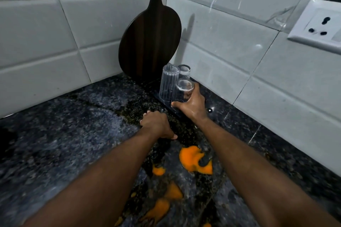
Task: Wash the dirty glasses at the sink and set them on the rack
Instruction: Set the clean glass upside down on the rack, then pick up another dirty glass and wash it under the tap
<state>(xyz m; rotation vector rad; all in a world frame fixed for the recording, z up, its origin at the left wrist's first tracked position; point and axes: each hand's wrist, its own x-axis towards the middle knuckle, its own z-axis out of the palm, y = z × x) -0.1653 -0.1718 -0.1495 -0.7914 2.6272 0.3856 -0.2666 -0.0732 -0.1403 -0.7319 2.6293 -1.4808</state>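
Observation:
Three clear glasses stand upside down on a dark rack tray (181, 114) in the counter corner. The ribbed glass (168, 84) is on the left and a second glass (184, 71) stands behind. My right hand (191, 104) grips the nearest glass (183, 90) round its side, with the glass on the tray. My left hand (156, 125) lies arched, palm down, on the counter just left of the tray's near end. A glint of clear glass (162, 110) shows at its knuckles; whatever is under the hand is hidden.
A round dark wooden board (150, 40) leans upright in the tiled corner behind the glasses. Orange spills (191, 158) lie on the dark granite counter (73, 134) between my forearms. A white wall socket (319, 26) sits on the right wall.

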